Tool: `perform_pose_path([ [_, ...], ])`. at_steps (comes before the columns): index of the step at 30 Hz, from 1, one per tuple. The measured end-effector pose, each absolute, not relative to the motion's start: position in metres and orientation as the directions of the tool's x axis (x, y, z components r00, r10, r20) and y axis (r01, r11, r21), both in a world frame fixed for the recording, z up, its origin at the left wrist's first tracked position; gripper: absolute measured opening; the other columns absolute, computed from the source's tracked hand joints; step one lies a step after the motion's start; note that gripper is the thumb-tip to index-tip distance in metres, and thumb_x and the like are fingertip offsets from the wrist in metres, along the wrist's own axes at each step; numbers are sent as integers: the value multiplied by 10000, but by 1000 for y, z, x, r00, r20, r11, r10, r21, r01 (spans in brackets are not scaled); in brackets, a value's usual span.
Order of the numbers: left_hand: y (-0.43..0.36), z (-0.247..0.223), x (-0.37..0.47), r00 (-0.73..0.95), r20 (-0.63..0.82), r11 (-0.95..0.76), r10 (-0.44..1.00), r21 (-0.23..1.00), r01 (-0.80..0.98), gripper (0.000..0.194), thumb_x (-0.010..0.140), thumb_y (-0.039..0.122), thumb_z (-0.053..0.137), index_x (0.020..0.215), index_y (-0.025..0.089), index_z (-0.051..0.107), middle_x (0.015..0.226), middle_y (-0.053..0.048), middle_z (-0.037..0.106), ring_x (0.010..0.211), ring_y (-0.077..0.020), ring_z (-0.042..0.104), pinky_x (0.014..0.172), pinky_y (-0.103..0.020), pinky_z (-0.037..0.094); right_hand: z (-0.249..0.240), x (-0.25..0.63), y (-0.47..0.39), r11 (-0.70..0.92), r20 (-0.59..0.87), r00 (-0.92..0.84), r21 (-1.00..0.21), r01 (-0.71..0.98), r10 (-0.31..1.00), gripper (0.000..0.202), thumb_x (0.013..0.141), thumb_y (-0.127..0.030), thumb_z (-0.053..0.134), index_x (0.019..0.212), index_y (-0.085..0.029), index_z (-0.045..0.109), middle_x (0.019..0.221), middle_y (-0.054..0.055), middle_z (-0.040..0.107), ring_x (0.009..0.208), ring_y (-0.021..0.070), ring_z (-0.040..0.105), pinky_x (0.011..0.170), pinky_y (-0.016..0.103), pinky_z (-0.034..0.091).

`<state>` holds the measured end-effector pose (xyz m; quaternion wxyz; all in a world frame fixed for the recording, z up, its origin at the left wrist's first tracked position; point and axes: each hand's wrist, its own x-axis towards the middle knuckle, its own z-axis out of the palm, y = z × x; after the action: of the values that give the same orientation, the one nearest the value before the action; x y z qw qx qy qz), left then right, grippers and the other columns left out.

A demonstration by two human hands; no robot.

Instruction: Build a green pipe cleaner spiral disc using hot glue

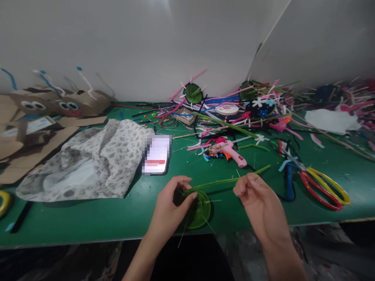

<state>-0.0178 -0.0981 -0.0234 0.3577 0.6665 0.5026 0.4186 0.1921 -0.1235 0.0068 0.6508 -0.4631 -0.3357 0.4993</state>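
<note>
At the table's front edge my left hand (172,201) pinches the rim of a round green disc (200,212), its thumb on top. Rings show on the disc's face, and thin pale strands stick out around it. A green pipe cleaner (216,182) runs from the disc's upper edge, stretched to the right. My right hand (259,201) is closed on that pipe cleaner with thumb and fingertips, and its free end points up and right past the fingers. The fingers of my left hand partly hide the disc's left side.
Beyond my hands lies a pink glue gun (230,152) among loose pipe cleaners. To the right are scissors (322,185) with red and yellow handles. A phone (156,155) and a patterned cloth (114,156) lie left. Cardboard figures with eyes (70,106) stand at the back left.
</note>
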Motion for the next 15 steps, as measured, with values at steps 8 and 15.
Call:
perform_pose_path([
  [8,-98,-23,-17,131,202,-238,971,893,381,250,817,160,635,1044,234,561,873,5,632,845,-166,623,808,-308,484,1,194,-120,72,-9,311,-967,-246,950,114,832,-259,570,762,-221,489,656,-19,476,637,143,497,603,281,450],
  [15,-102,-25,-18,129,224,-257,966,882,395,249,836,157,631,1057,240,550,893,4,625,856,-160,614,807,-300,482,-4,186,-138,213,315,303,-921,326,900,188,860,-279,596,1045,-250,574,1039,49,646,984,206,600,836,367,489],
])
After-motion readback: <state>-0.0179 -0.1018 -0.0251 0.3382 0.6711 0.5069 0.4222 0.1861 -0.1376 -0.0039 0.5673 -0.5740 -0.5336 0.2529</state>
